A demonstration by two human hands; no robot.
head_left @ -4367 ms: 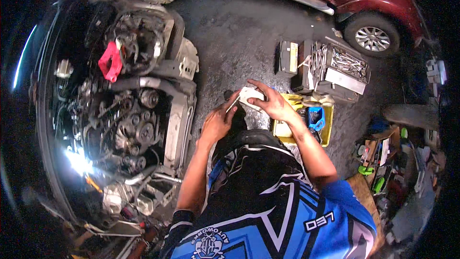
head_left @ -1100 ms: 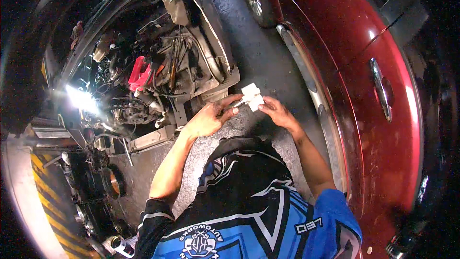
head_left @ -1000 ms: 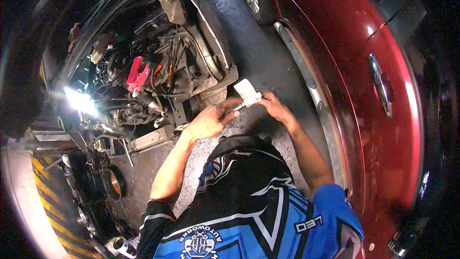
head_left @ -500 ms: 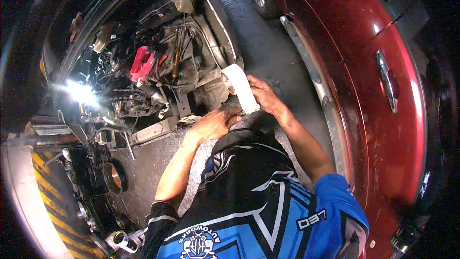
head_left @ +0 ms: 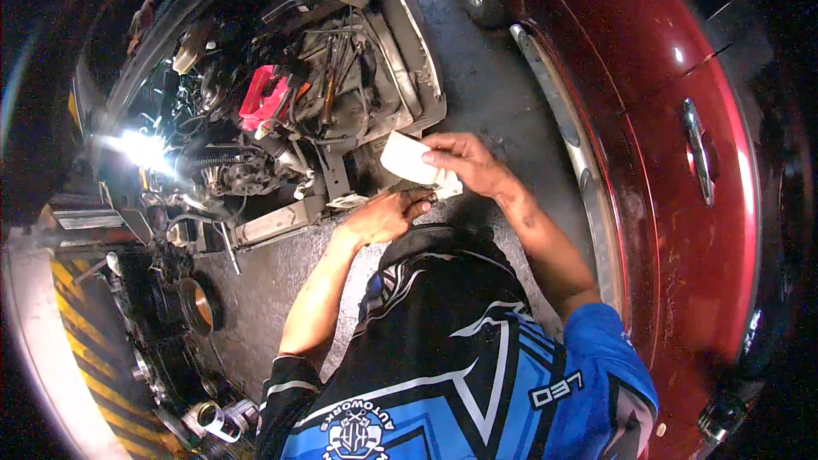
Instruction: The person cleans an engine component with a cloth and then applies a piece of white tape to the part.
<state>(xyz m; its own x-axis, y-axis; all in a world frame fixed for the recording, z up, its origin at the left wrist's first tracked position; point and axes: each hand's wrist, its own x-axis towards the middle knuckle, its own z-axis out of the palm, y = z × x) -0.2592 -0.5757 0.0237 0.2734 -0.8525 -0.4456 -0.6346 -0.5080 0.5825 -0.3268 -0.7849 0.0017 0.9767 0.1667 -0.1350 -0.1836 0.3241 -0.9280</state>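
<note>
In front of my waist, my right hand (head_left: 470, 166) pinches a white paper-like strip (head_left: 406, 159) between thumb and fingers. The strip's broad end sticks out to the left past my fingertips. Its crumpled lower part (head_left: 449, 183) hangs beneath my right fingers, close to my left fingertips. My left hand (head_left: 385, 217) is closed just below, with thumb and forefinger pressed together. Something small and dark shows at its fingertips, too small to name.
Ahead to the left lies an open engine bay (head_left: 247, 175) with a red plastic part (head_left: 265, 98) and a bright work lamp (head_left: 143, 152). A red car (head_left: 648, 145) stands close on the right. Engine parts (head_left: 183, 324) lie at lower left beside a yellow-striped edge (head_left: 89, 341).
The strip was arched over in a long loop; now it is folded down, shorter and flatter. My right hand has shifted its hold onto the strip's front. My left hand has barely moved.
</note>
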